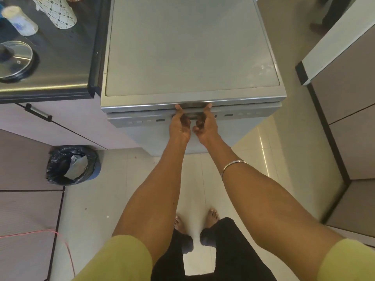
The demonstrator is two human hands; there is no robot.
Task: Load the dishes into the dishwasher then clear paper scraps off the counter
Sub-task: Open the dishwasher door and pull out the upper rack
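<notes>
A grey free-standing dishwasher (190, 49) stands in front of me with its door closed. Both of my hands reach to the top edge of the door, side by side at its middle. My left hand (180, 123) has its fingertips hooked into the recessed handle slot above the control panel (239, 115). My right hand (205, 123) does the same just to the right, palm turned inward. A metal bangle sits on my right forearm. No dishes or paper scraps are in either hand.
A dark counter (60, 63) at the left holds a glass pot lid (15, 57), a patterned cylinder (58, 13) and a white bottle (20, 21). A bin with a black liner (73, 165) stands on the floor at left. Cabinets (345, 118) flank the right.
</notes>
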